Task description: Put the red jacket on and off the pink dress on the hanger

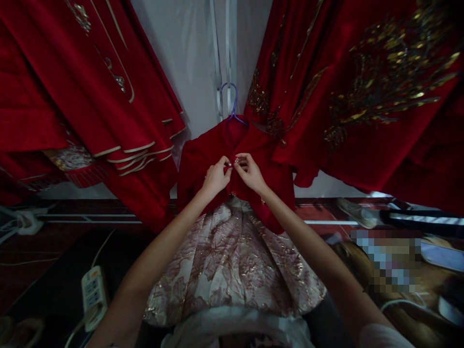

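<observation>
A short red jacket [195, 154] hangs in front of me on a purple hanger [235, 102]. At the middle of its front opening my left hand [217, 175] pinches the cloth edge, thumb and forefinger together. Facing it, my right hand [250, 171] is closed in a pinch on the other front edge, beside a small beaded fastener [237, 160]. The fingertips almost meet, and they hide whether the two edges are joined. Below the jacket spreads a pleated, pale pink and gold brocade skirt [232, 251].
Red garments [137, 96] hang at left, and sequinned red ones [362, 145] at right. A white power strip [93, 295] lies on a dark surface at lower left. At right are a person's shoe [358, 212], a phone [442, 255] and a cable [402, 300].
</observation>
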